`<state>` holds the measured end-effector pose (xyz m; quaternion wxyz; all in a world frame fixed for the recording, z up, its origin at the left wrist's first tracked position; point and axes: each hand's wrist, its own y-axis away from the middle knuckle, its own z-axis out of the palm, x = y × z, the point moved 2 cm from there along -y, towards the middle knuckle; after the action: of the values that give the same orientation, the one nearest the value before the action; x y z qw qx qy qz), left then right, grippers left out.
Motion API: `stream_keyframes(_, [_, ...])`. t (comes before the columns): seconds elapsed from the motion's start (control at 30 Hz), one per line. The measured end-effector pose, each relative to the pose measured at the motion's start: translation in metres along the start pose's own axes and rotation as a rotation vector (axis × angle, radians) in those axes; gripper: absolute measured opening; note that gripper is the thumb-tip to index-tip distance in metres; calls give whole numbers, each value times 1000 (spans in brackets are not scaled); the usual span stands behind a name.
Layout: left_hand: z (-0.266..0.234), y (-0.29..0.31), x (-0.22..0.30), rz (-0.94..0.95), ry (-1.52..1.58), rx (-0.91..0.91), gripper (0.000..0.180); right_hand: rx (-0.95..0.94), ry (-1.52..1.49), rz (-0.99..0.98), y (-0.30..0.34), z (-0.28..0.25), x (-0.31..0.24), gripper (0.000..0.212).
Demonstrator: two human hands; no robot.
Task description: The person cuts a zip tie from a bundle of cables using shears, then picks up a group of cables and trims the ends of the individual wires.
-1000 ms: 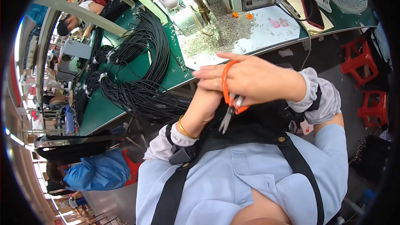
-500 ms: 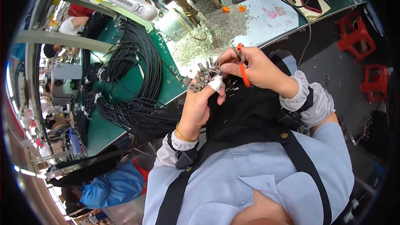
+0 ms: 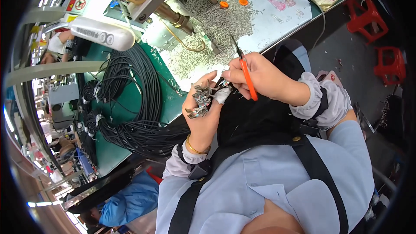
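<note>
My left hand (image 3: 204,126) is curled around a bunch of small silvery metal connectors (image 3: 201,99), which stick out between its fingers. White wrapping (image 3: 222,95) covers its thumb. Close beside it, my right hand (image 3: 262,78) carries orange-handled scissors (image 3: 248,79) against the palm, with the dark blades pointing up and away. The right thumb and fingertips pinch together near the left thumb, at the edge of the bunch. Whatever small piece lies between those fingertips is too small to make out. Both hands are above my black apron (image 3: 253,123).
Heaped small metal pieces (image 3: 221,26) cover the bench under a press head (image 3: 175,19). Coiled black cables (image 3: 149,78) lie on the green bench at left. A white lamp (image 3: 102,32) hangs low there. Red stools (image 3: 367,19) stand right; a person in blue (image 3: 130,201) is at lower left.
My left hand has turned, showing the connectors over its palm, and shifted slightly left. The scissors have swung so their blades point upward. The right fingertips stay near the left thumb.
</note>
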<state>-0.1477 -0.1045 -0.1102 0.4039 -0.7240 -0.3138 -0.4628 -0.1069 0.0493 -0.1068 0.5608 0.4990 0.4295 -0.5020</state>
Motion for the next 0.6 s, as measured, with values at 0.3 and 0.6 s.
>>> stream_keyframes(0.3, [-9, -6, -3, -560, 394, -173, 27, 63, -114, -70, -2, 1, 15, 33])
stream_keyframes(0.6, [-4, -5, 8, 346, -353, -136, 15, -151, -401, 444, 0, 2, 16, 36])
